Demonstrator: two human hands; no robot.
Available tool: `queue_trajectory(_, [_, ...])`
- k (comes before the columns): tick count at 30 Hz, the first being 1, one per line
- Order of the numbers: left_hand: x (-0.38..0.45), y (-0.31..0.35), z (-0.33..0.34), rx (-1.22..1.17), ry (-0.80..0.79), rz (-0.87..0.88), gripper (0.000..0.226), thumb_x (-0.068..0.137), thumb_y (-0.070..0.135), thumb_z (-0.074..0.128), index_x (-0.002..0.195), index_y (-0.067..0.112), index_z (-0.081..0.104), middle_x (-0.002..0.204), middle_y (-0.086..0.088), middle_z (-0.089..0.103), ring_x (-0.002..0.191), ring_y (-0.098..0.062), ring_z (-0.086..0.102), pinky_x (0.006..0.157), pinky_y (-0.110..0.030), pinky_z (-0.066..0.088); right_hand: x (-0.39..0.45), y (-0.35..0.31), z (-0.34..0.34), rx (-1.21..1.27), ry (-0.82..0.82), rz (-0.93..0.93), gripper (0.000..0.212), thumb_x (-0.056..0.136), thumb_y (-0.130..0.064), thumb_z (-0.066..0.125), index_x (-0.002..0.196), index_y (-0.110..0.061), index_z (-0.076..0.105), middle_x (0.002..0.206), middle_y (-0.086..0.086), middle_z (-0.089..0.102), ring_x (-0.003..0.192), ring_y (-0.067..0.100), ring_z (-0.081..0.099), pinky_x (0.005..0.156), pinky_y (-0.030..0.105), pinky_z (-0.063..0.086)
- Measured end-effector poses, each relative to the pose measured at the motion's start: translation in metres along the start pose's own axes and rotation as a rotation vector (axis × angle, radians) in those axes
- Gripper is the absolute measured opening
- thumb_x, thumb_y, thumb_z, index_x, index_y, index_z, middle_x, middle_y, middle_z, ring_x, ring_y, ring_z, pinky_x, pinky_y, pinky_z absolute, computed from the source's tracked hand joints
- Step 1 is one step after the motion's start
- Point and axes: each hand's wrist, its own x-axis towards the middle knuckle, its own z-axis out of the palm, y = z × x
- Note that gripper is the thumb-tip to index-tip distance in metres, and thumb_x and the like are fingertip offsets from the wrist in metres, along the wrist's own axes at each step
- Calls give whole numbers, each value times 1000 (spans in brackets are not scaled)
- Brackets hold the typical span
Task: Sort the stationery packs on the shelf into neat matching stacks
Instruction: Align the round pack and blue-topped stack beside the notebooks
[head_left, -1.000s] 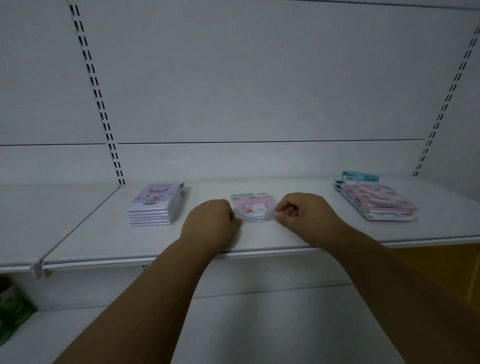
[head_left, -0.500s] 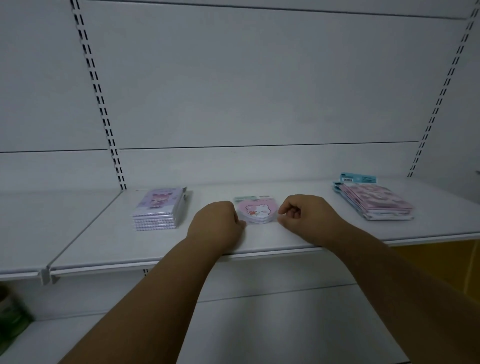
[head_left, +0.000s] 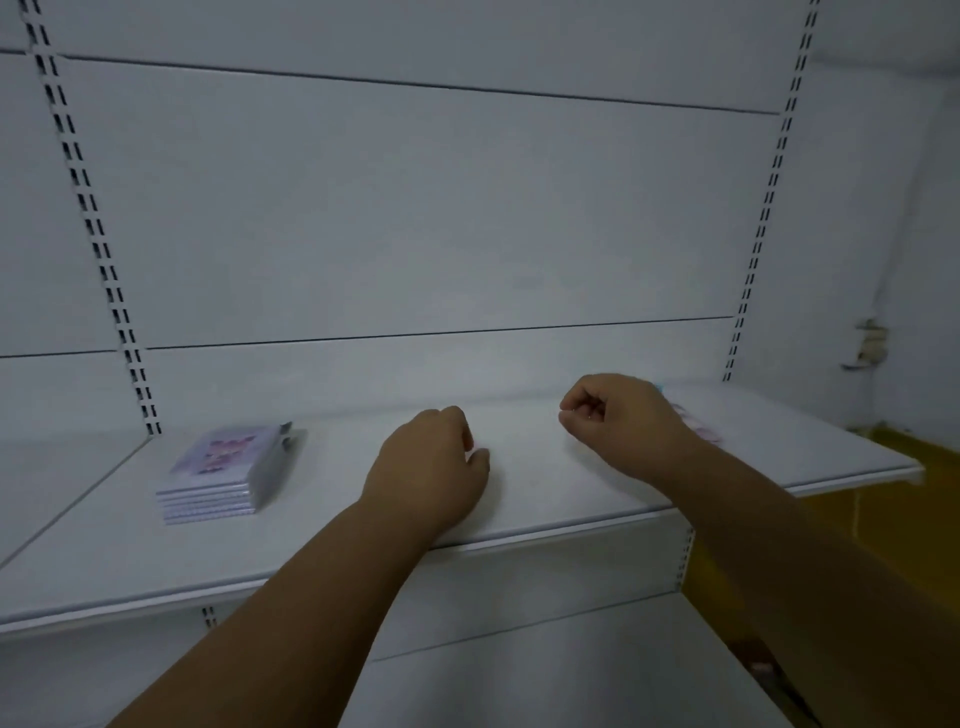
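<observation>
A stack of purple notebook packs (head_left: 215, 475) lies at the left of the white shelf (head_left: 571, 499). My left hand (head_left: 431, 462) rests on the middle of the shelf with its fingers curled. A pale sliver shows by its thumb, and what lies under the hand is hidden. My right hand (head_left: 618, 421) hovers above the shelf further right, fingers curled, with nothing seen in it. Behind its wrist a blurred pink edge of the right-hand stack of packs (head_left: 698, 428) shows. The pink heart-shaped pack is not visible.
Slotted uprights (head_left: 88, 223) run up the white back panel on both sides. A lower white shelf (head_left: 545, 670) sits under my forearms. A yellow surface (head_left: 883, 499) lies beyond the shelf's right end, and another shelf section (head_left: 52, 478) adjoins on the left.
The view swung right and blurred. My right hand let go of the pink heart pack, lifted and moved right. The pack is out of sight, and my left hand sits where it lay.
</observation>
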Motion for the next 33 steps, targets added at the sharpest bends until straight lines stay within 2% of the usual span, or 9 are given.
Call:
queue_trajectory(6, [36, 67, 46, 43, -72, -26, 22, 90, 36, 55, 91, 15, 59, 89, -2, 60, 76, -18, 51, 67, -27, 37, 21, 73, -47, -30, -30, 44, 5, 82, -23, 70, 77, -24, 68, 73, -12, 63, 65, 2, 55, 56, 15, 35])
queue_trajectory(10, [66, 114, 87, 21, -207, -86, 33, 94, 42, 48, 88, 12, 60, 89, -9, 65, 71, -18, 51, 60, -27, 37, 40, 119, -67, -68, -78, 143, 9, 81, -30, 72, 84, -22, 68, 84, -5, 65, 76, 12, 59, 57, 20, 40])
queue_trajectory(14, [82, 148, 123, 108, -348, -145, 56, 97, 54, 31, 115, 10, 62, 100, -13, 65, 83, -21, 55, 72, -31, 43, 56, 149, -73, -63, -169, 271, 22, 85, -35, 68, 88, -13, 65, 96, 6, 65, 86, 22, 61, 71, 30, 49])
queue_trajectory(17, [90, 158, 137, 126, -385, -223, 51, 96, 51, 32, 119, 14, 60, 92, -6, 56, 82, -19, 54, 72, -32, 44, 65, 155, -69, 32, -326, 358, 29, 89, -32, 63, 92, -4, 66, 98, 19, 69, 78, 27, 61, 77, 39, 55])
queue_trajectory(20, [95, 167, 140, 36, -419, -303, 43, 93, 48, 41, 112, 16, 61, 92, -6, 58, 83, -21, 55, 75, -32, 48, 71, 159, -62, 1, -323, 350, 33, 87, -27, 65, 103, 1, 64, 104, 20, 68, 83, 28, 62, 69, 31, 52])
queue_trajectory(24, [87, 170, 138, -126, -309, -431, 33, 87, 49, 53, 82, 16, 56, 69, 3, 53, 71, -17, 57, 61, -27, 44, 71, 166, -56, 419, -241, 549, 30, 80, -10, 71, 103, 7, 63, 90, 20, 70, 72, 29, 69, 51, 26, 51])
queue_trajectory(27, [83, 167, 136, -336, -247, -438, 20, 84, 33, 63, 74, 16, 63, 70, 1, 64, 60, -11, 61, 47, -22, 45, 71, 168, -60, 817, -223, 666, 26, 80, -1, 70, 103, 11, 63, 81, 25, 72, 64, 33, 72, 56, 38, 58])
queue_trajectory(29, [79, 164, 131, -525, -183, -473, 6, 82, 21, 69, 82, 15, 68, 76, 0, 72, 60, -10, 68, 49, -24, 56, 72, 165, -62, 937, -210, 616, 21, 82, 0, 69, 101, 5, 66, 77, 19, 74, 63, 27, 73, 55, 34, 58])
queue_trajectory(33, [76, 153, 122, -680, -55, -474, 47, 82, 11, 73, 126, 18, 57, 106, 1, 72, 84, -9, 70, 63, -24, 59, 71, 148, -60, 1048, -158, 416, 19, 83, -2, 65, 99, -13, 62, 85, 9, 76, 67, 18, 74, 51, 27, 56])
